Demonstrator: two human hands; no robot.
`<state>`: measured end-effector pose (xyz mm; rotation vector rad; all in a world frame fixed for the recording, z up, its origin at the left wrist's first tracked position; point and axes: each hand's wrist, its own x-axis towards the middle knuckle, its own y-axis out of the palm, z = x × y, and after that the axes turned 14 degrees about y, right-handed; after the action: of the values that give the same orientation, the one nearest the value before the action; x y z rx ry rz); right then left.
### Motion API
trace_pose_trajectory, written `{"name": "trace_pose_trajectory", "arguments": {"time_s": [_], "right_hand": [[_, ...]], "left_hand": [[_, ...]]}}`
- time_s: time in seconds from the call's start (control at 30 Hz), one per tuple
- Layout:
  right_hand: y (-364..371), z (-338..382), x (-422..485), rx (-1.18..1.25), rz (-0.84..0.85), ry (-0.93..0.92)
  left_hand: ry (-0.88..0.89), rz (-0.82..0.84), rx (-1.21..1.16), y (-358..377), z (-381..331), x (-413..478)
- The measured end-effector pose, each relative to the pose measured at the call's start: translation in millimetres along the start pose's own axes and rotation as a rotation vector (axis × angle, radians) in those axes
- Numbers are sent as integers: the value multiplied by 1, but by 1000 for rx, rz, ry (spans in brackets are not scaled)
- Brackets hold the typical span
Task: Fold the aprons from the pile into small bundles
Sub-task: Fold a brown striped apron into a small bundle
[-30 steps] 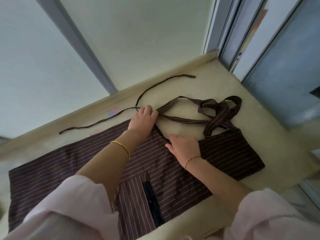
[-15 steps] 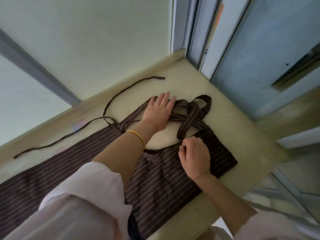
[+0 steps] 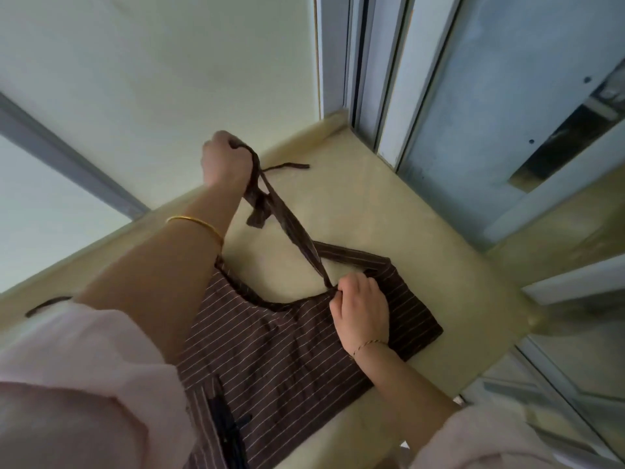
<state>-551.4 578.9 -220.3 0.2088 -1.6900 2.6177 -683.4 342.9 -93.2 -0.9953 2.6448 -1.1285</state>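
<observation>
A brown apron (image 3: 280,346) with thin white stripes lies flat on a pale yellow ledge (image 3: 422,238). Its neck strap (image 3: 291,228) is pulled taut and raised off the surface. My left hand (image 3: 225,160) grips the strap's gathered upper end, lifted above the ledge. At the apron's top edge my right hand (image 3: 362,308) pinches the strap's lower end and rests on the cloth. A thin tie (image 3: 287,167) trails on the ledge behind the left hand. My left forearm hides part of the apron.
A white wall rises behind the ledge, with a grey frame (image 3: 67,164) at the left. Sliding window tracks and blue-grey panels (image 3: 473,113) stand at the right. The ledge's front edge drops off at the lower right. Another tie end (image 3: 44,304) peeks out at the left.
My left hand went from lying flat on the straps to gripping them and lifting them up. My right hand stayed at the apron's top edge. The view swung further right.
</observation>
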Motion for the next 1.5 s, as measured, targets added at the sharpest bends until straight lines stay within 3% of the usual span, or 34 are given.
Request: {"name": "trace_pose_trajectory", "arguments": {"time_s": [0.17, 0.3, 0.4, 0.5, 0.57, 0.63, 0.77, 0.9, 0.97, 1.03, 1.1, 1.27, 1.37, 1.43, 1.5], "right_hand": [[1, 0, 1, -8, 36, 28], [-4, 1, 0, 24, 113, 46], [-14, 7, 7, 34, 234, 107], [-29, 30, 19, 237, 278, 253], [-37, 52, 28, 223, 191, 139], [-43, 76, 44, 175, 232, 48], [-41, 101, 96, 302, 437, 106], [-60, 101, 123, 482, 295, 102], [-70, 97, 120, 601, 335, 30], [-71, 95, 104, 534, 561, -98], [-58, 95, 85, 320, 771, -186], [-34, 90, 72, -111, 638, -308], [-33, 82, 73, -138, 589, -296], [-43, 78, 75, -8, 475, -265], [-62, 73, 76, 90, 501, -338]], "left_hand": [[-121, -137, -349, -42, -2, 6], [-70, -187, -318, -68, -4, -5], [45, -42, -197, -78, -6, -24], [138, 128, -109, -79, -6, -45], [150, 176, -108, -79, -7, -57], [170, 203, -142, -84, -7, -69], [299, 243, -173, -103, -6, -90], [294, 377, -84, -122, 5, -116], [244, 491, -60, -130, 16, -127], [176, 619, -49, -135, 27, -135], [103, 664, -128, -140, 35, -141], [-108, 468, -659, -157, 47, -143], [-163, 374, -833, -171, 60, -141], [-167, 427, -673, -176, 64, -144], [-81, 723, -124, -177, 66, -149]]}}
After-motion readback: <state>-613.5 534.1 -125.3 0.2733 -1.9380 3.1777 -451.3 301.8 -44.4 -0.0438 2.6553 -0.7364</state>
